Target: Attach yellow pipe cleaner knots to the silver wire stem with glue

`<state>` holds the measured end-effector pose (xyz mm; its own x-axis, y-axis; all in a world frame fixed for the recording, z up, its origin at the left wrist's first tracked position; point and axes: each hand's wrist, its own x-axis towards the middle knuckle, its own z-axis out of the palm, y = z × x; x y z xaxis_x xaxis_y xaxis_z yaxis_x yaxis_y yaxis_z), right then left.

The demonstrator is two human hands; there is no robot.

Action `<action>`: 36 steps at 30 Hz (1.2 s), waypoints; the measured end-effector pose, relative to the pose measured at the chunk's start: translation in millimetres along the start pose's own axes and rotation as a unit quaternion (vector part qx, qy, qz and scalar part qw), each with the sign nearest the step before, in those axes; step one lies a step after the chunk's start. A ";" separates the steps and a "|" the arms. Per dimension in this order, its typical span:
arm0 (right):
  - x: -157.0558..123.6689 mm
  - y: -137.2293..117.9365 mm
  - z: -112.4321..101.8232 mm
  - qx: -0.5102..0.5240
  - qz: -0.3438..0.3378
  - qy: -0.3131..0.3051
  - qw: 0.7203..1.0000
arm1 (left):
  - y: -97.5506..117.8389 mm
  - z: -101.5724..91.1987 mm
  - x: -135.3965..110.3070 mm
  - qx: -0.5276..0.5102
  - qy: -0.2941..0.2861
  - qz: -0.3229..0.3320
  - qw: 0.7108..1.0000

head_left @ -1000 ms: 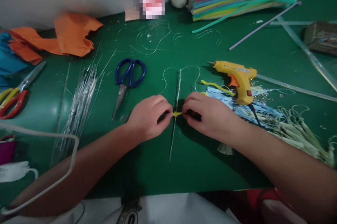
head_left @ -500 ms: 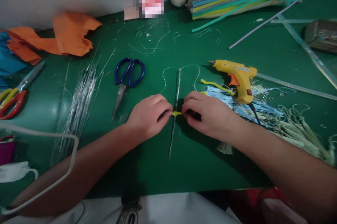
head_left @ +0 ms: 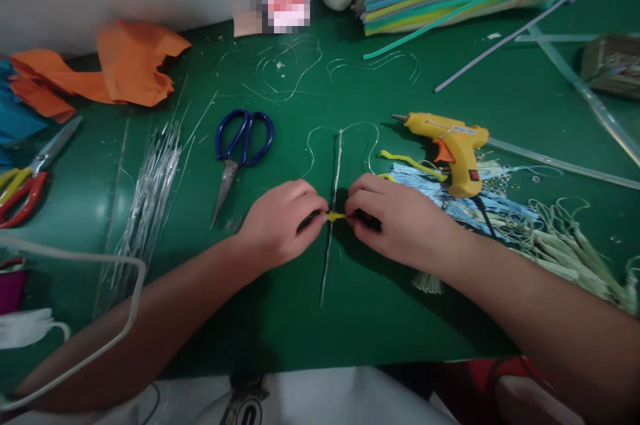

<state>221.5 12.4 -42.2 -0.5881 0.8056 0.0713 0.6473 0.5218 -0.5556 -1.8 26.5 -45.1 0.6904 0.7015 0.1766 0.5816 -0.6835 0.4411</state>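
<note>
Item: short, fuzzy yellow strip (head_left: 337, 216), between the hands, crossing a slim, twisted silvery stem (head_left: 337, 162); whether fully wrapped, I cannot tell from where I stand.
Left hand (head_left: 285, 222): fingertips pinched on the strip's near side.
Right hand (head_left: 393, 215): pinched likewise, opposite.
Beyond the left hand: blue-handled metal scissors (head_left: 230, 178).
Beyond the right hand: yellow plastic glue gun (head_left: 466, 165), orange trigger.
Support: green tabletop (head_left: 300, 332), under both hands.
Step, as I judge it: fastening strip to stem. Next move probably calls for an even two-sided pull, stem straight.
</note>
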 end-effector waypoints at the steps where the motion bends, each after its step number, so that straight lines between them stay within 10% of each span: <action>1: -0.1 -0.4 0.2 -0.007 -0.002 0.002 1.000 | 0.1 -0.5 -0.1 0.005 -0.004 0.006 1.000; 36: -0.1 -8.7 4.0 0.025 0.027 0.075 0.996 | 6.1 0.0 -6.8 0.117 0.132 0.099 0.979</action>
<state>214.0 6.7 -40.7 -0.4712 0.8672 0.1610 0.6494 0.4646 -0.6020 -2.9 17.6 -43.5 0.6821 0.5574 0.4733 0.5519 -0.8170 0.1667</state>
